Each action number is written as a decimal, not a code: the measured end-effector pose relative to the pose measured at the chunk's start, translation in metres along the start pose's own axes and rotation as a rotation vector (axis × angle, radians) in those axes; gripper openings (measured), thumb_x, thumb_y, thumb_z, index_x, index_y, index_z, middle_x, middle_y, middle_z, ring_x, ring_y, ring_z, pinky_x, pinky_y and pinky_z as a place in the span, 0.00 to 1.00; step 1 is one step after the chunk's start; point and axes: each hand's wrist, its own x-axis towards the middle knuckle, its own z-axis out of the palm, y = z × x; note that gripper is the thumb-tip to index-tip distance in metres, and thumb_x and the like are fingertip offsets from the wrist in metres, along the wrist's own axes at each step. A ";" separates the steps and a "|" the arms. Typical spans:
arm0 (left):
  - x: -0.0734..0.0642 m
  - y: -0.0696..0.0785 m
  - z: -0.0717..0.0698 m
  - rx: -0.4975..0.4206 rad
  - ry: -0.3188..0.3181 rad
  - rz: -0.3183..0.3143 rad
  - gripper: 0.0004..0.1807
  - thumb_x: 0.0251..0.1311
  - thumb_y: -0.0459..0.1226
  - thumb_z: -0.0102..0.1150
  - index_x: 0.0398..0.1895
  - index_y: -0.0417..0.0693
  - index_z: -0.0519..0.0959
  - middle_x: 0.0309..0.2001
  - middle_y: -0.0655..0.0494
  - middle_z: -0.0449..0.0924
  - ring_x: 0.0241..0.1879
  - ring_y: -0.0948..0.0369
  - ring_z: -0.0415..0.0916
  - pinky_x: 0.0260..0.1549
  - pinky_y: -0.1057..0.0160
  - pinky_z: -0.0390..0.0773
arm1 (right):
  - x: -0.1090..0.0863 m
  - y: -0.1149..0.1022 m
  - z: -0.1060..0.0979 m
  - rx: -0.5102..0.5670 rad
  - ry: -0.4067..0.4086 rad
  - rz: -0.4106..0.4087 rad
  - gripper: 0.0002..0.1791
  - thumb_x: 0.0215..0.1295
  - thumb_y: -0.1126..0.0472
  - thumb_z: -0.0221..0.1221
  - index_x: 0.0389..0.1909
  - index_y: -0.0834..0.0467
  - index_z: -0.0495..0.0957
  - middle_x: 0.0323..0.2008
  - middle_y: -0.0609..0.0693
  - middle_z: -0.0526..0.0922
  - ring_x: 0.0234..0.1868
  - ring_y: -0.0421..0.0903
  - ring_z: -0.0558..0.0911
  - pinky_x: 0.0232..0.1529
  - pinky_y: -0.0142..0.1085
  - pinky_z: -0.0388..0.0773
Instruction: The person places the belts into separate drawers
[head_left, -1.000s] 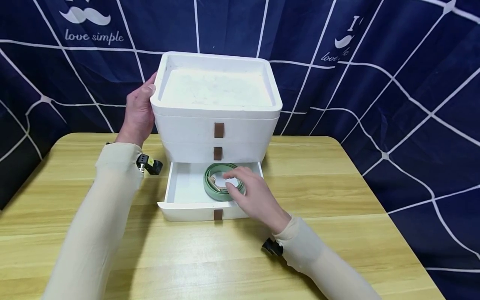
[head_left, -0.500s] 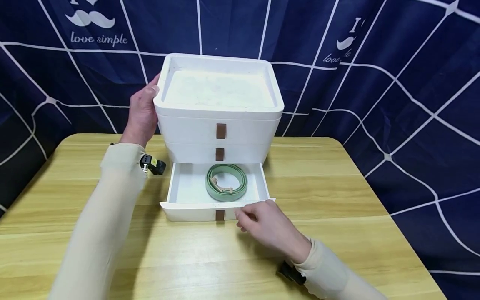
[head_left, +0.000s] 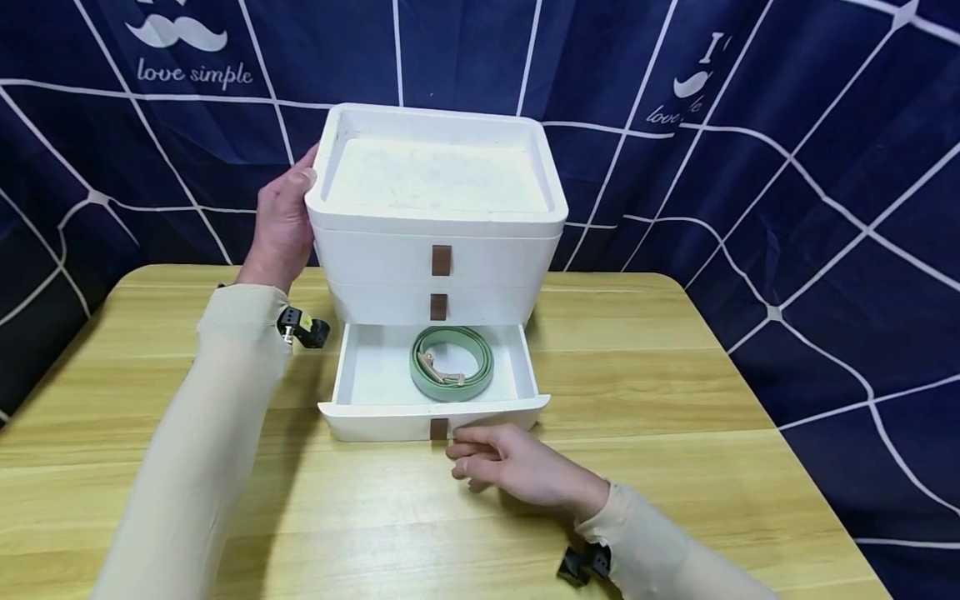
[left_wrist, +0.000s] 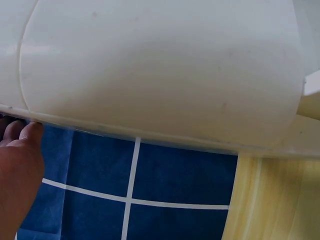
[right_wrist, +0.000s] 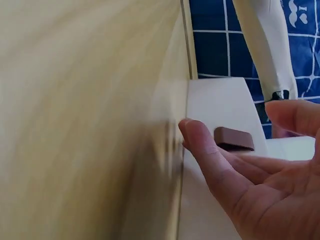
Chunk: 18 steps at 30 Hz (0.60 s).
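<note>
A white storage box with drawers stands on the table, its lowest drawer pulled out. Inside that drawer lies a coiled green belt with a gold-coloured buckle. My left hand holds the box at its upper left side, thumb near the rim and fingertips hidden behind the corner. My right hand is low in front of the drawer, palm toward it and fingers loosely bent. Its fingers overlap the drawer front beside the brown pull tab in the right wrist view, holding nothing.
The box's top is a shallow tray with a raised rim. Two more brown tabs mark the upper drawers, both pushed in. Around the wooden table hangs a dark blue curtain with white lines, close behind the box.
My right hand has withdrawn from over the belt to the drawer's front, then dropped lower and shifted left toward the tab. The left hand keeps its place on the box.
</note>
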 end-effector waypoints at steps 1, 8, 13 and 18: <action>0.000 0.000 0.000 0.000 -0.001 0.000 0.27 0.62 0.35 0.47 0.65 0.39 0.73 0.67 0.53 0.70 0.66 0.59 0.65 0.61 0.66 0.66 | 0.000 0.001 0.001 0.029 -0.008 -0.005 0.31 0.72 0.63 0.50 0.68 0.77 0.57 0.62 0.67 0.71 0.55 0.54 0.79 0.49 0.39 0.79; 0.000 -0.001 0.001 -0.009 0.005 -0.005 0.27 0.61 0.35 0.47 0.65 0.39 0.73 0.67 0.53 0.70 0.66 0.60 0.65 0.61 0.66 0.66 | 0.003 0.005 0.006 0.150 -0.046 -0.029 0.30 0.72 0.64 0.49 0.69 0.76 0.54 0.65 0.68 0.67 0.57 0.57 0.77 0.51 0.43 0.78; 0.000 -0.001 0.001 0.009 -0.008 -0.008 0.27 0.62 0.35 0.46 0.66 0.40 0.72 0.67 0.53 0.70 0.66 0.61 0.64 0.62 0.67 0.65 | 0.006 0.006 0.008 0.220 -0.023 -0.018 0.23 0.72 0.65 0.51 0.61 0.74 0.61 0.57 0.67 0.74 0.53 0.57 0.80 0.50 0.46 0.79; -0.001 0.000 0.001 0.020 -0.004 -0.012 0.27 0.63 0.36 0.47 0.66 0.41 0.73 0.67 0.55 0.70 0.66 0.62 0.64 0.62 0.67 0.65 | 0.011 0.005 0.009 0.315 -0.057 0.013 0.15 0.72 0.64 0.50 0.51 0.73 0.65 0.51 0.67 0.80 0.48 0.59 0.82 0.47 0.48 0.80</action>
